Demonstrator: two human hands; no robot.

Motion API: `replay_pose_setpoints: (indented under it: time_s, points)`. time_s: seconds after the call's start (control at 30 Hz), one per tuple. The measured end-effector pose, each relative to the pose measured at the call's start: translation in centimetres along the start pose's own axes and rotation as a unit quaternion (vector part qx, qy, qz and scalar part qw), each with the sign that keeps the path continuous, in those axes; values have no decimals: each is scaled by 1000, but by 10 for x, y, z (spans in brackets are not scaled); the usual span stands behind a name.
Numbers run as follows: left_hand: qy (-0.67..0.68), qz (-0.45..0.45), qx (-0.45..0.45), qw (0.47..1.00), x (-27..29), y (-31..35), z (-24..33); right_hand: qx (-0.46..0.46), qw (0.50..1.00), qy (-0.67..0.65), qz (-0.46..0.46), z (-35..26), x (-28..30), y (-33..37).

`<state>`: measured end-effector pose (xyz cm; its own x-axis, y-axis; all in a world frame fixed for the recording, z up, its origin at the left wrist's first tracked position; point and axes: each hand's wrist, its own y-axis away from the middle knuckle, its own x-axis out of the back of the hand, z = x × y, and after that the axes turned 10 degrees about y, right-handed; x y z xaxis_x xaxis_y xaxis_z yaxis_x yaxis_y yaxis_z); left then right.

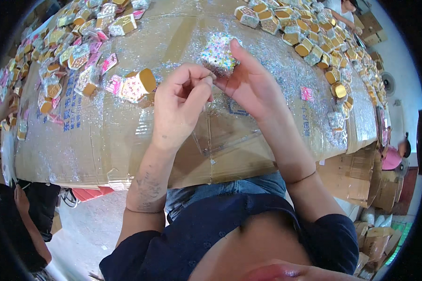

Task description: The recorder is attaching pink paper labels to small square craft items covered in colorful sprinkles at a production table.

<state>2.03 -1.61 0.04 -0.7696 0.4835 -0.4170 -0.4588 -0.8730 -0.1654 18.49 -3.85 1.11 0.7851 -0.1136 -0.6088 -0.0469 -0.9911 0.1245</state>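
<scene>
A small house-shaped ornament [219,51], its top crusted with white, pink and blue glitter flakes, is in my right hand [258,86]. The right thumb stands up along its side, while the fingers go beneath it. My left hand [183,103] is closed in a pinch at the ornament's lower edge; whatever the fingertips grip is too small to make out. Just left of that hand lies another ornament with a gold end [146,80] and a pink-and-white sprinkled face [131,90], a pink striped tag beside it.
Glitter is scattered over the cardboard-covered table [239,157]. Piles of gold and glittered ornaments cover its left [79,56] and right [309,40] sides. A loose pink tag [307,93] lies right of my hands. Cardboard boxes [351,175] stand beyond the right edge; other people are at both sides.
</scene>
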Motion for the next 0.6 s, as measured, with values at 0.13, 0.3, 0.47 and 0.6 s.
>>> replay_pose_setpoints:
  time_s: [0.13,0.3,0.47,0.6]
  points:
    - [46,13,-13,999,-2,0,0,17,999,27,-8,0,-9,0]
    - [67,-2,13,998,5,0,1,50,997,61,-11,1,-12,1]
    - [129,-46,42,990,10,-2,5,70,993,86,-37,-2,-17,5]
    - [158,-55,78,983,12,-5,4,77,992,98,-37,-3,-14,6]
